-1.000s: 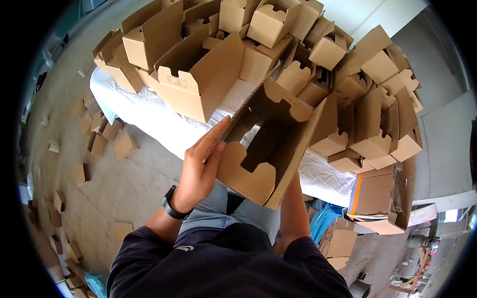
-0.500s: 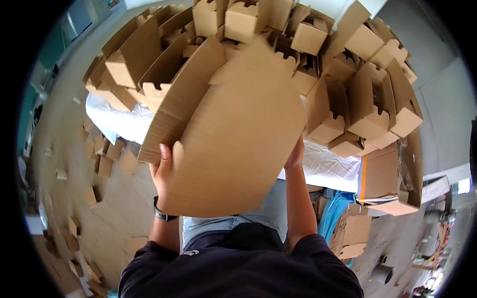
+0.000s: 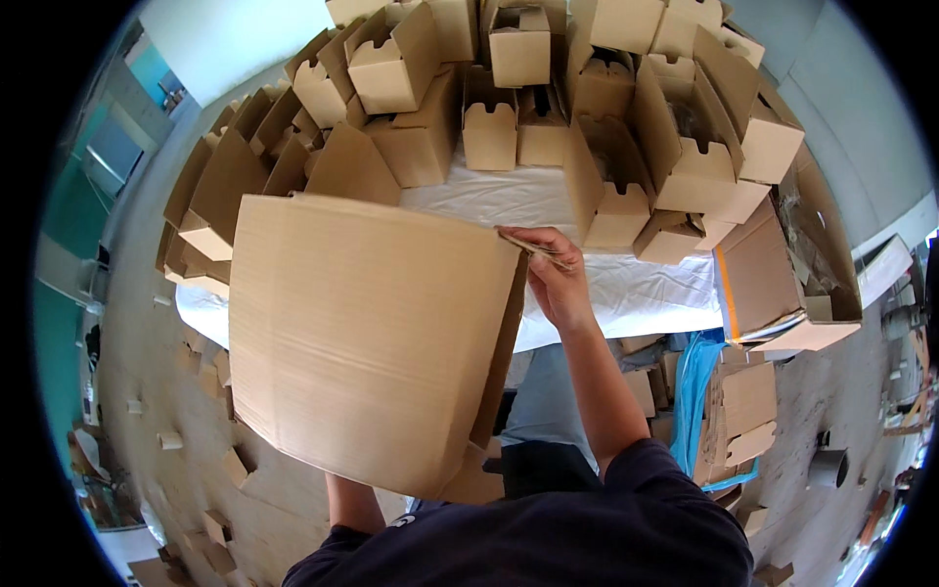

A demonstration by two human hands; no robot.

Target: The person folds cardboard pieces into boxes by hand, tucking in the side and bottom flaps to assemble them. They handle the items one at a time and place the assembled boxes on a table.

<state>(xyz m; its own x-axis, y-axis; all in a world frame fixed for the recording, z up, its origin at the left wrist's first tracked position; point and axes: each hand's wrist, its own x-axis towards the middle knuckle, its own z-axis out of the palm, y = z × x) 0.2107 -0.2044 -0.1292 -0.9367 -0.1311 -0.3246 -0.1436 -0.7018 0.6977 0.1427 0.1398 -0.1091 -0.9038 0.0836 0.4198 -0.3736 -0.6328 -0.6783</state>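
Folded cardboard boxes (image 3: 509, 108) crowd a white-covered table (image 3: 636, 284); cardboard scraps (image 3: 186, 411) litter the floor (image 3: 147, 333).

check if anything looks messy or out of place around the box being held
Yes. Small cardboard scraps lie scattered over the floor at the left. The folded boxes on the white-covered table are heaped at mixed angles, not stacked. The held box itself looks undamaged, gripped at its top corner by the right hand; the left hand is hidden.
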